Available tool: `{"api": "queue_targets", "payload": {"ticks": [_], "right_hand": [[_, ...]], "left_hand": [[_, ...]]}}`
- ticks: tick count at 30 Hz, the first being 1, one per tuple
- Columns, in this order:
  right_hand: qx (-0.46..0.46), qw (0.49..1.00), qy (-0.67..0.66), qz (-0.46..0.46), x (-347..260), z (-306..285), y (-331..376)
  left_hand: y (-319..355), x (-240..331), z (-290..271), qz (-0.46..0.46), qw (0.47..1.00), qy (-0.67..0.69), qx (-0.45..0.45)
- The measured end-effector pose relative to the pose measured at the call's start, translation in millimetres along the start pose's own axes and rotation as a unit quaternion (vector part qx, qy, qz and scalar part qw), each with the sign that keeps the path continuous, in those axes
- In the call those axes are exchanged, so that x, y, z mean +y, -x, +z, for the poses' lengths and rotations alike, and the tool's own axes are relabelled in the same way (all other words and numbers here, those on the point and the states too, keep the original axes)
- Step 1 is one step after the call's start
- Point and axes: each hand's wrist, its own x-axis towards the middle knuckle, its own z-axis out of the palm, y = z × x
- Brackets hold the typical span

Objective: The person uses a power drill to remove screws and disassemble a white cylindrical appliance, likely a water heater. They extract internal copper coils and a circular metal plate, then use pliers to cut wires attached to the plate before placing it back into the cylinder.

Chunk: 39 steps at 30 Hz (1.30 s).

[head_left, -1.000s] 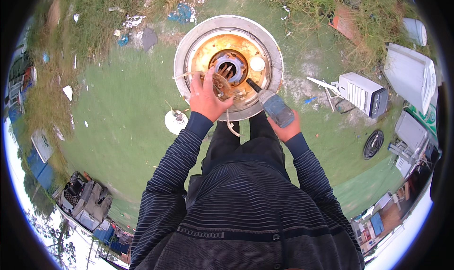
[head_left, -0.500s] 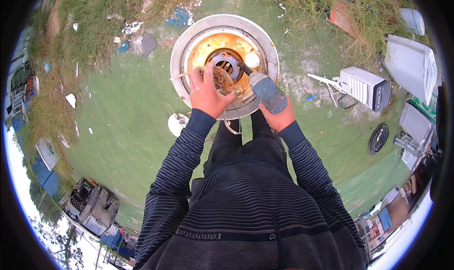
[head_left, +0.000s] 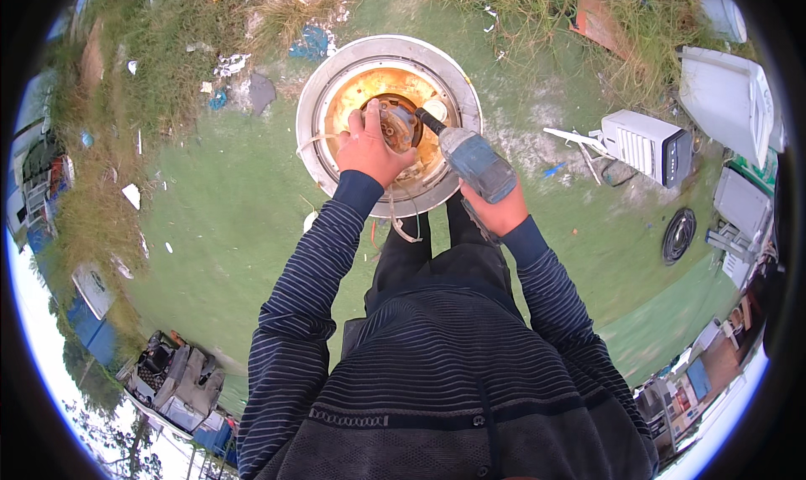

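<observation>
I record green ground [head_left: 210, 270]. Before me, a round drum [head_left: 309, 110] with pale rim appears to stand directly on it, base hidden. To my right lie a white ribbed case [head_left: 642, 144] and a dark coil [head_left: 678, 236].

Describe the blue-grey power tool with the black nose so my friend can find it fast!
Find the big round tub with a pale grey rim and orange inside. At its lower right is the person's bare right hand. That hand grips the chunky blue-grey power tool; its black nose sets it apart from the round brown part held by the left hand.
</observation>
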Motion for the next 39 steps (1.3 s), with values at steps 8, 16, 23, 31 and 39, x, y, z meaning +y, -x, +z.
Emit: {"api": "queue_targets", "payload": {"ticks": [8,16,23,31,39], "right_hand": [[-0.021,0.998,-0.052,0.018,-26,-48,27],[0.043,0.993,-0.104,0.042,-6,-83,36],[0.049,0.993,-0.102,0.046,18,-93,40],[0.062,0.986,-0.142,0.055,27,-96,51],[0.125,0.975,-0.167,0.08,42,-100,61]], "left_hand": [[-14,25,10,-0.073,0.991,-0.105,-0.049],[-26,20,2,-0.06,0.991,-0.086,-0.077],[-47,-8,10,-0.016,0.993,-0.067,-0.097],[-67,-11,2,0.043,0.988,0.037,-0.142],[-82,-29,7,0.144,0.98,0.018,-0.136]]}}
